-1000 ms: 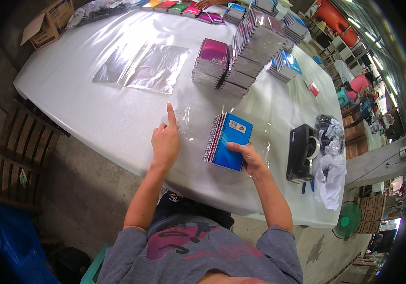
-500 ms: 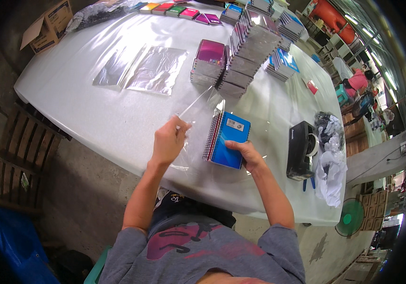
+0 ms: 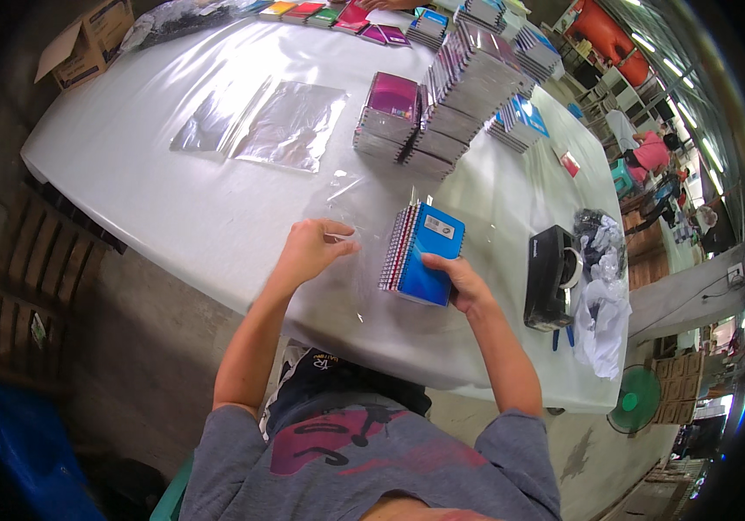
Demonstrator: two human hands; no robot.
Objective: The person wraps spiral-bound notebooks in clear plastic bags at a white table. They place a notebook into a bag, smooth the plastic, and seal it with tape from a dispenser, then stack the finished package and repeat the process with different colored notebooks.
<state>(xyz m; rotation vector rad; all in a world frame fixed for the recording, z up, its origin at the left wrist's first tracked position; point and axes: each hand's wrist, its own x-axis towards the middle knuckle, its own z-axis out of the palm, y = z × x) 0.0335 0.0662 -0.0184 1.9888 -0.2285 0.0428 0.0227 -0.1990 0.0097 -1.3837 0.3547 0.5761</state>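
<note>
A small stack of blue-covered spiral notebooks is in my right hand, thumb on the top cover and fingers out of sight at its right side. White and red coil bindings show along the stack's left edge. Left of it lies a clear plastic bag, its outline hard to make out against the table. My left hand is beside this film, thumb and forefinger apart, the other fingers curled and partly hidden. Beyond the notebooks stand a short stack of purple notebooks and a taller wrapped stack.
Flat clear bags lie at the left of the white-covered table. A black tape dispenser and crumpled plastic are on the right. Coloured notebooks line the far edge, where another person's hand shows.
My left hand has loosened its pinch on the bag's edge, and the raised film has dropped. The notebooks have tilted slightly in my right hand. Another person's hand has appeared at the far edge.
</note>
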